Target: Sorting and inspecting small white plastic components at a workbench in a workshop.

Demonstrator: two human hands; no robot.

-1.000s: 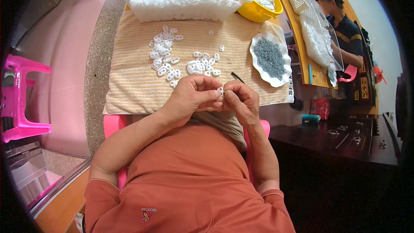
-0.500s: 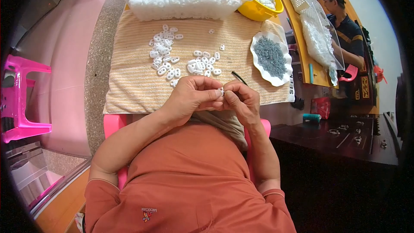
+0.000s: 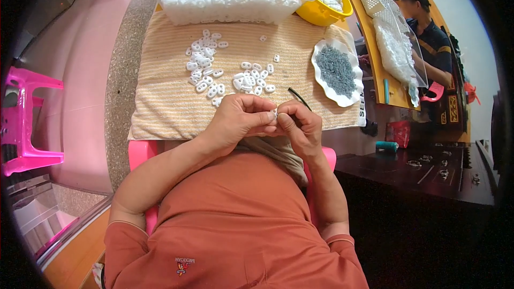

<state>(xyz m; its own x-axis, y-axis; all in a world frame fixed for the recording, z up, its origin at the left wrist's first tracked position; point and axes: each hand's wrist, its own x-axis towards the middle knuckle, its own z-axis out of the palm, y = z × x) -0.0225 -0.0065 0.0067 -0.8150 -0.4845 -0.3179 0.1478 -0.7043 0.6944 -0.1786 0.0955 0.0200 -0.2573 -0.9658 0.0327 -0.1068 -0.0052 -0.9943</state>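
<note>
Near the front edge of the towel, my left hand (image 3: 235, 120) and my right hand (image 3: 301, 127) meet, thumbs and fingertips pinched together. Between them they grip a small white plastic piece (image 3: 276, 111), mostly covered by the fingers. Just beyond the hands lie two loose groups of white oval two-hole plastic pieces, one pile (image 3: 201, 61) farther left and a smaller pile (image 3: 248, 81) near the middle. A thin black stick-like tool (image 3: 297, 96) lies behind my right hand. To the right, a white wavy-edged plate (image 3: 321, 78) holds many tiny grey pieces, too small to make out singly.
A clear bin (image 3: 230, 8) full of white pieces and a yellow basin (image 3: 321, 17) stand at the towel's (image 3: 166, 112) far edge. A pink stool (image 3: 27, 120) is at left. Far right, another person (image 3: 428, 37) sits by a wooden table (image 3: 396, 98).
Both hands stay in nearly the same place, still pinching the white piece. Its visible part between the fingertips looks slightly different. The piles have not changed.
</note>
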